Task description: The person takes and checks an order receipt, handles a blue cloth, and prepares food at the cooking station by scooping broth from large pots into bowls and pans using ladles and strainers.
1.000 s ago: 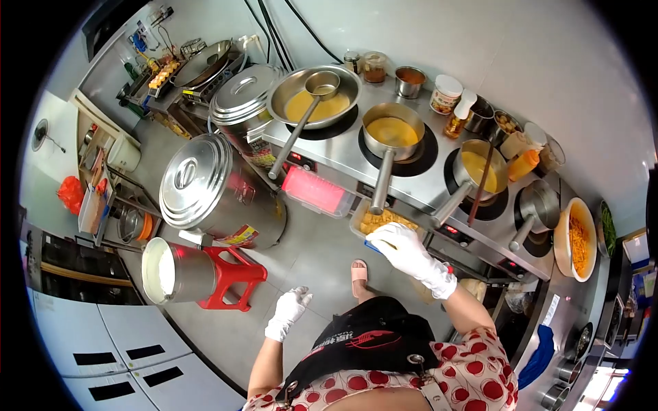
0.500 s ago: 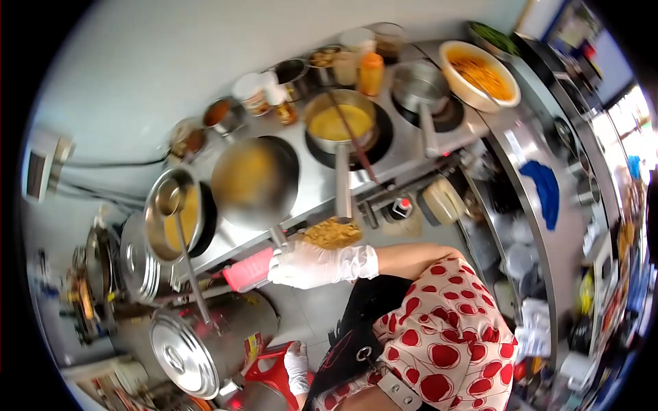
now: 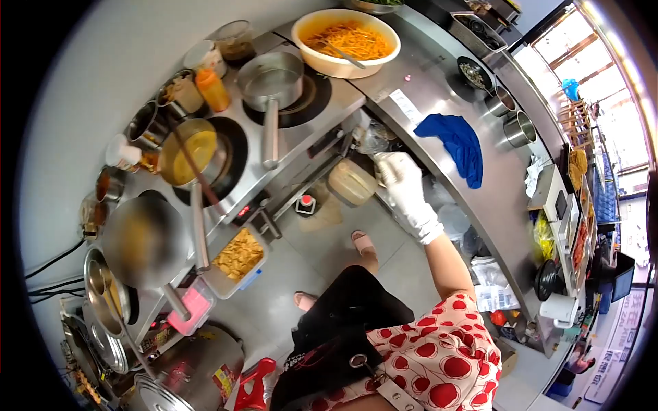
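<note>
My right hand (image 3: 406,195), in a white glove, reaches out at the counter's front edge, beside a clear plastic bag (image 3: 373,139) on the lower shelf. Its fingers look loosely apart, and I see nothing in them. A dark blue cloth (image 3: 456,144) lies on the steel counter just beyond. Below and left of the hand is a lidded plastic container (image 3: 351,182). The wok (image 3: 144,240) rests on the left of the stove with its handle (image 3: 176,301) toward me, untouched. My left hand is out of view.
A saucepan of yellow liquid (image 3: 188,157) and an empty saucepan (image 3: 272,79) sit on the burners, handles jutting forward. Behind them stands a large bowl of orange shreds (image 3: 387,58). A tub of yellow pieces (image 3: 259,255), a pink container (image 3: 190,307) and a large pot (image 3: 199,359) are lower left.
My right hand has left the wok handle area and moved right, to the counter edge. The view has swung right. My left hand, low in the earlier view, has gone out of sight.
</note>
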Available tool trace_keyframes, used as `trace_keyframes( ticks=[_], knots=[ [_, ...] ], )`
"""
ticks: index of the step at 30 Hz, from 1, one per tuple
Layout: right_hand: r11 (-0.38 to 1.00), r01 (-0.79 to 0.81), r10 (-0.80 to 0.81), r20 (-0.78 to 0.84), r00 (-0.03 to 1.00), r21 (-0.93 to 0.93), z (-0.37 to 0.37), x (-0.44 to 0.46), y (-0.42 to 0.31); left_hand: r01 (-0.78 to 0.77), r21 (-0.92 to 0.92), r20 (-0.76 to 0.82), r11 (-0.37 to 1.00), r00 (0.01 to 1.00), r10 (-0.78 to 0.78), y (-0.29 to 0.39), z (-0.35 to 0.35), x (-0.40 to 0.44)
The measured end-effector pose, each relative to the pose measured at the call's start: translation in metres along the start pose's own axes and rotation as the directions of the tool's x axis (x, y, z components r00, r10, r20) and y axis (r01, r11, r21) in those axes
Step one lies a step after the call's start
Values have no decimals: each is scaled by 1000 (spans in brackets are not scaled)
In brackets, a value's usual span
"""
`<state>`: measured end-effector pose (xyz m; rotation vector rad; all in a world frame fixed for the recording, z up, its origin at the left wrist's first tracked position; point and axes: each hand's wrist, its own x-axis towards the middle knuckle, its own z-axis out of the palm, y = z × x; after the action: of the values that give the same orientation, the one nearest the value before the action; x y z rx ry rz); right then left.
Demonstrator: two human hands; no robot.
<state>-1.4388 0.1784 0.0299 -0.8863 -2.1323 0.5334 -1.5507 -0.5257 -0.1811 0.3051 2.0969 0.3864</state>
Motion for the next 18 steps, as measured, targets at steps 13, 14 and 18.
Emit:
trace_keyframes(
  ticks=[13,14,18],
  knots=[
    [940,270,-213,257,943,-210,-64,83,286,266,-455,-81,850,938,-337,288,84,37],
    [938,284,-224,277,934,-198,-62,82,293,321,-416,-57,851,925,-377,329,82,24],
    [948,251,-171,350,921,-197,-59,76,307,242,-414,-91,878,948,-304,345,104,6]
  ],
)
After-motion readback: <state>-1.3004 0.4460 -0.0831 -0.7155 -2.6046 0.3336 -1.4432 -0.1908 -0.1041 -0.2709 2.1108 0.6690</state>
